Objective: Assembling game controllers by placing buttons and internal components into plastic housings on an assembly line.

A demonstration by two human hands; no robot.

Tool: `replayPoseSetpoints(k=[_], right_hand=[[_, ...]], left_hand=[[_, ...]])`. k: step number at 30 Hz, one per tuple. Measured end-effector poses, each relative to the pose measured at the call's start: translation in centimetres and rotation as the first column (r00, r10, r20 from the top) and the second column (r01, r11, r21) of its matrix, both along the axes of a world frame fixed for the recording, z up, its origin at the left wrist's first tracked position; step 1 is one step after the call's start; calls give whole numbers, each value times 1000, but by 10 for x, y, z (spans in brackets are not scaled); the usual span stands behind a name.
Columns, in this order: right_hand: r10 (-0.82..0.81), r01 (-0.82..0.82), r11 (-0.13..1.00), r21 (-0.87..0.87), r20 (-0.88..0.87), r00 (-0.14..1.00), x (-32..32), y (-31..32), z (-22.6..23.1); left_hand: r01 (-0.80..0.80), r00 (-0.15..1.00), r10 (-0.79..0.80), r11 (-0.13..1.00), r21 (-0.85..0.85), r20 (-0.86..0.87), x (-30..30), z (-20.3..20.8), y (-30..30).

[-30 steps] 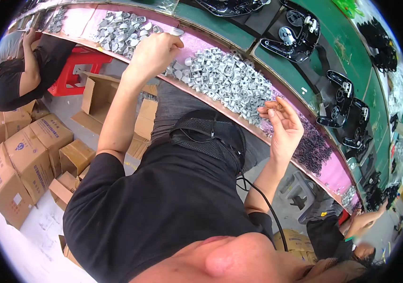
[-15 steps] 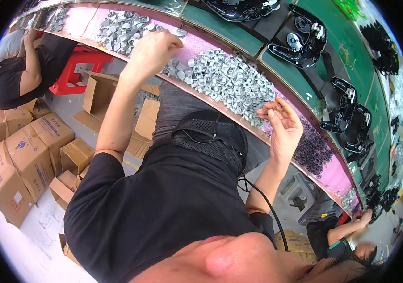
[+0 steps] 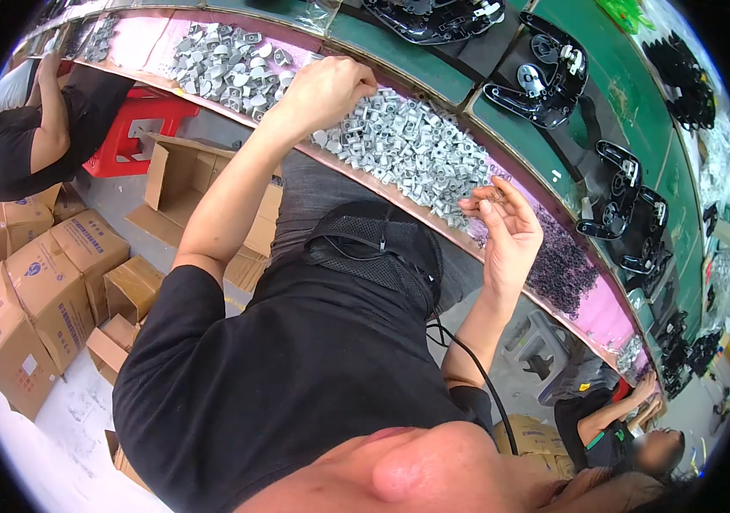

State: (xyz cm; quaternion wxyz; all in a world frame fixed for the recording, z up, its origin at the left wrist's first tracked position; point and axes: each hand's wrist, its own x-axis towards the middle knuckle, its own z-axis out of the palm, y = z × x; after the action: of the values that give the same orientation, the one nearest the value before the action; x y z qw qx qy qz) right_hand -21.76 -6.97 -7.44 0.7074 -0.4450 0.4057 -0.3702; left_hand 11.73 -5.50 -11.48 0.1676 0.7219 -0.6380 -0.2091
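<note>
The left hand is hovering over the pink tabletop, at the upper left edge of the pile of grey parts; its grip is looking narrow, but I cannot tell if it is holding something. The right hand is hovering half curled at the pile's right end, with thumb near fingers; what this grip is holding, I cannot tell. Small dark pieces are lying nearby, and black shells are resting beyond.
</note>
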Motion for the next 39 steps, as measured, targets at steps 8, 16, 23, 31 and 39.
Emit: replayPoseSetpoints(k=[8, 16, 23, 31, 39], right_hand=[[25, -25, 1000, -5, 14, 1000, 4, -2, -4], [-11, 5, 997, 82, 65, 998, 18, -3, -1], [-55, -21, 958, 286, 254, 966, 60, -6, -14], [-27, -54, 955, 293, 265, 964, 97, 0, -17], [-16, 3, 981, 193, 65, 998, 114, 13, -15]], left_hand=[[-99, 990, 112, 983, -155, 81, 8, -10, 5], [-84, 996, 86, 995, -61, 32, 0, -9, 5], [-51, 996, 28, 960, -275, -86, -9, 16, 20], [13, 848, -209, 927, -374, -488, -53, 61, 53], [-6, 903, -121, 955, -295, -412, -41, 65, 57]])
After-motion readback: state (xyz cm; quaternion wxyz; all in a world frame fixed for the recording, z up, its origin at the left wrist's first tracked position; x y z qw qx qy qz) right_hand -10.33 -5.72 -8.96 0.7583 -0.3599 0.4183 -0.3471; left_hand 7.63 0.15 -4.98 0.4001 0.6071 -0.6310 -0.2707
